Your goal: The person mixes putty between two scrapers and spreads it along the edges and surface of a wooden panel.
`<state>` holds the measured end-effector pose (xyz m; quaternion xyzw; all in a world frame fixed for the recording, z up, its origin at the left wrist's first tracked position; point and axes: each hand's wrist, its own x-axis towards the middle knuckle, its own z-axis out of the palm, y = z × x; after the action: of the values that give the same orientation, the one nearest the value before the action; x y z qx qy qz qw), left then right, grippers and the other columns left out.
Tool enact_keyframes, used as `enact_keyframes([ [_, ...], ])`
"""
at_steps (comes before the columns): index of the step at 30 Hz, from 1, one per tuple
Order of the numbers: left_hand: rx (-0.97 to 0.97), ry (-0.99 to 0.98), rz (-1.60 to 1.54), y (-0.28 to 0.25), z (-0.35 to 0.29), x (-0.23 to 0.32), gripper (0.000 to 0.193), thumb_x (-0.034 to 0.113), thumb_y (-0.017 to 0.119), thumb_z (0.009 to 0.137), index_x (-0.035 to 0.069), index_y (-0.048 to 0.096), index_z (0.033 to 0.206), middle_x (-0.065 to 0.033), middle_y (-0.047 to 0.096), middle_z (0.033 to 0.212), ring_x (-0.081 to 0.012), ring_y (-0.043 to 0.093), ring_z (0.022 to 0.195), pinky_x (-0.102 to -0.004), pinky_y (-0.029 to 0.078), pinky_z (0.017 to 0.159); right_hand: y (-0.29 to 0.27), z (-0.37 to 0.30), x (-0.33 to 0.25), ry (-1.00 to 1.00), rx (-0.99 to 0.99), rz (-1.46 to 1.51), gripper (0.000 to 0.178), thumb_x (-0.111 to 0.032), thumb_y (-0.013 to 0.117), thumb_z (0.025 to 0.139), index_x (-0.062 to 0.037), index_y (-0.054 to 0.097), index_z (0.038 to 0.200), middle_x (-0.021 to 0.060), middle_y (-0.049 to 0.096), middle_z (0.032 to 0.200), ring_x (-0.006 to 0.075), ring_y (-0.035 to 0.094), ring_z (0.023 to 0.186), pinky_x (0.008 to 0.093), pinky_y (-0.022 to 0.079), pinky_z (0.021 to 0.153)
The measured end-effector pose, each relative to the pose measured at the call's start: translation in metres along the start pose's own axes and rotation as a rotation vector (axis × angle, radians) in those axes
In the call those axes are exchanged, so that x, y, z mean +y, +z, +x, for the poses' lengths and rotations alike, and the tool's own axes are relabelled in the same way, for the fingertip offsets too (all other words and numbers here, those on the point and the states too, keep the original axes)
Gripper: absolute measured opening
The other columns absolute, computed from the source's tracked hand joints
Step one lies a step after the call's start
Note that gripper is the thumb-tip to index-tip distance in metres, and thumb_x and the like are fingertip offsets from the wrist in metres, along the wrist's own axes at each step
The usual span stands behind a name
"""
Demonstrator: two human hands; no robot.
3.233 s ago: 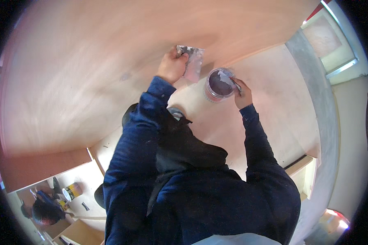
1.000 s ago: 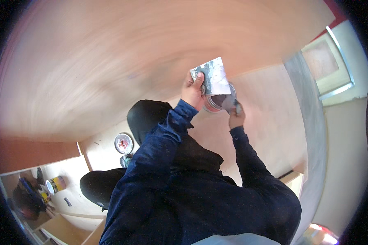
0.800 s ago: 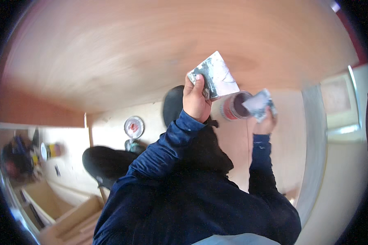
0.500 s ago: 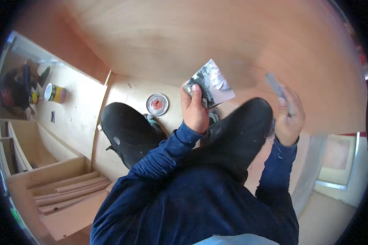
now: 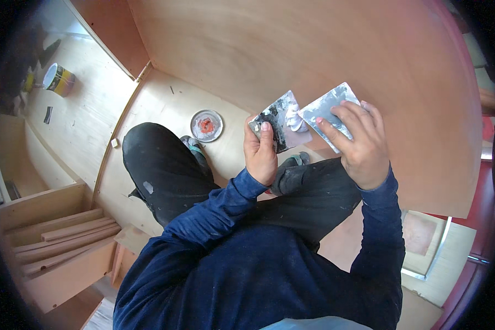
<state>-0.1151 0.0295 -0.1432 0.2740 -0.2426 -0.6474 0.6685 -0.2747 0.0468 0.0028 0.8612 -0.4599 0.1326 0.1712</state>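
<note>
My left hand [image 5: 262, 158] grips a square putty spreader [image 5: 280, 129] by its lower left edge, thumb on top. Its face is smeared black and grey, with a lump of white putty [image 5: 296, 119] near the right edge. In my right hand [image 5: 366, 151] is a second square putty spreader [image 5: 326, 111], pale grey with whitish smears. My fingers lie spread across its face; the thumb is hidden. This one's left corner meets or overlaps the putty-laden edge of the other; I cannot tell whether they touch.
A round lid [image 5: 207, 125] with red-orange residue lies on the floor by my foot. A large plywood panel [image 5: 313, 44] stands ahead. Farther left are a yellow-and-black bucket [image 5: 59, 80] and, partly in shadow, a person [image 5: 16, 71]. Wooden strips [image 5: 66, 242] fill a box at lower left.
My right hand has swung left with its spreader, now broad side up next to the other spreader. The left hand stays nearly in place. The whole view has shifted and turned a little.
</note>
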Motion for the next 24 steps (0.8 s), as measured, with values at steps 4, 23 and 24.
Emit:
enact_keyframes([
  [4, 0.068, -0.005, 0.352, 0.007, -0.004, 0.005, 0.021, 0.019, 0.045, 0.103, 0.005, 0.046, 0.118, -0.0002, 0.054, 0.097, -0.0055, 0.046, 0.083, -0.0222, 0.042, 0.076, -0.001, -0.003, 0.002, -0.001, -0.014, -0.002, 0.035, -0.003, 0.060, 0.074, -0.0126, 0.070, 0.106, 0.0099, 0.062, 0.107, 0.0295, 0.058, 0.107, 0.0495, 0.042, 0.096],
  [23, 0.018, -0.029, 0.337, 0.012, -0.004, 0.005, 0.019, 0.017, 0.044, 0.103, 0.003, 0.046, 0.115, -0.0010, 0.054, 0.094, -0.0064, 0.047, 0.083, -0.0233, 0.043, 0.077, 0.009, 0.007, 0.002, -0.019, 0.012, -0.014, 0.032, -0.010, 0.063, 0.075, -0.0139, 0.070, 0.106, 0.0080, 0.062, 0.106, 0.0279, 0.058, 0.108, 0.0479, 0.042, 0.095],
  [24, 0.020, -0.030, 0.335, 0.011, -0.003, 0.005, 0.019, 0.017, 0.044, 0.103, 0.003, 0.046, 0.115, -0.0010, 0.054, 0.094, -0.0064, 0.047, 0.083, -0.0233, 0.043, 0.077, 0.008, 0.009, 0.001, -0.019, 0.019, -0.029, 0.032, -0.010, 0.064, 0.075, -0.0139, 0.070, 0.106, 0.0078, 0.062, 0.106, 0.0277, 0.058, 0.108, 0.0477, 0.042, 0.095],
])
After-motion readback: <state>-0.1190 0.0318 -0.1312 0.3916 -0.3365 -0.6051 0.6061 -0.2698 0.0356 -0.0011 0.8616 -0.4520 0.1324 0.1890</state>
